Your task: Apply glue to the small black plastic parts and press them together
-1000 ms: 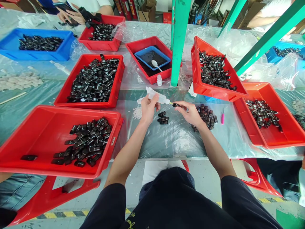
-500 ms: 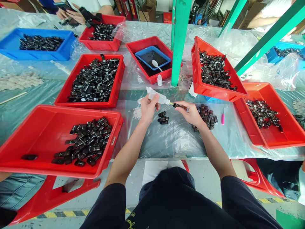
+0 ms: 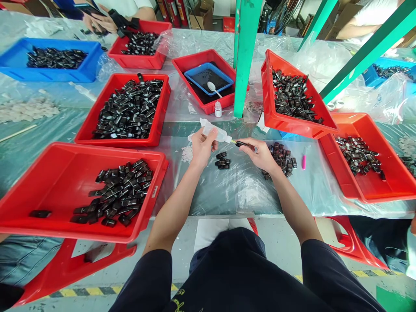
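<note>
My left hand [image 3: 203,146] is closed round a translucent squeeze bottle [image 3: 219,134], whose thin yellowish tip points right. That tip meets a small black part [image 3: 241,144] pinched in my right hand [image 3: 258,153]. Below and between the hands lie several black parts [image 3: 222,161] in a small group. A larger pile of black parts [image 3: 285,158] sits just right of my right hand. Small white bits [image 3: 187,154] are scattered left of my left hand.
Red trays of black parts stand at the left [image 3: 65,151], upper left [image 3: 120,142] and right [image 3: 302,125]. A green post [image 3: 244,65] rises behind the hands. A small white bottle [image 3: 218,109] and a pink-handled tool [image 3: 303,162] are on the table. Across it, a person holds a phone.
Both my hands keep their place and grip. Across the table, the other person's hand has shifted slightly beside the phone.
</note>
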{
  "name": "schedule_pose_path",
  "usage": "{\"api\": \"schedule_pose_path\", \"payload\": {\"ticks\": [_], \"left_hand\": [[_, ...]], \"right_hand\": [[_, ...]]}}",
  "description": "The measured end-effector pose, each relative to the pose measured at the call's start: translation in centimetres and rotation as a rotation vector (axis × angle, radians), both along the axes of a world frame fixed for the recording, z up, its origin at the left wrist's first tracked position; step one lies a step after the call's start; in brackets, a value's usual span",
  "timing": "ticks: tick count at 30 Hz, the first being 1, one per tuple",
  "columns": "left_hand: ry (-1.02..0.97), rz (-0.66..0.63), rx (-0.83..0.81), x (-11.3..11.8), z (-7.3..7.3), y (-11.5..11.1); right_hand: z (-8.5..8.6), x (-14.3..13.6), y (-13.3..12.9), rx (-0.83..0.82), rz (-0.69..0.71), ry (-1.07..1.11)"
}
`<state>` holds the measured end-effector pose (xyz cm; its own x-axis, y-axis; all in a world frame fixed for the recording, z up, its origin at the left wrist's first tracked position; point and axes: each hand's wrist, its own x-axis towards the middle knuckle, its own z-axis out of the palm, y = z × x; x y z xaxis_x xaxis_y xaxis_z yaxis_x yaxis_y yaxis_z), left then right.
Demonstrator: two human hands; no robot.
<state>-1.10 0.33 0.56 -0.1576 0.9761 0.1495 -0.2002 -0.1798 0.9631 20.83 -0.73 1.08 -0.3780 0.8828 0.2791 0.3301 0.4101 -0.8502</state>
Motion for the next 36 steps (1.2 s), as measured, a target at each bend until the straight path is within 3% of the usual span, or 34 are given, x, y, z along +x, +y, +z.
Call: {"api": "schedule_pose_path", "payload": {"ticks": [15, 25, 36], "left_hand": [[-0.004, 0.030, -0.010, 0.2, 0.5, -0.2], [-0.053, 0.017, -0.017, 0.4, 0.6, -0.3], [-0.101, 0.014, -0.008, 0.6, 0.8, -0.3]], "right_hand": [[0.2, 0.0, 0.0, -0.014, 0.047, 0.060], [-0.6, -0.3, 0.3, -0.067, -0.033, 0.160], [-0.6, -0.4, 0.2, -0.018, -0.066, 0.184]]}}
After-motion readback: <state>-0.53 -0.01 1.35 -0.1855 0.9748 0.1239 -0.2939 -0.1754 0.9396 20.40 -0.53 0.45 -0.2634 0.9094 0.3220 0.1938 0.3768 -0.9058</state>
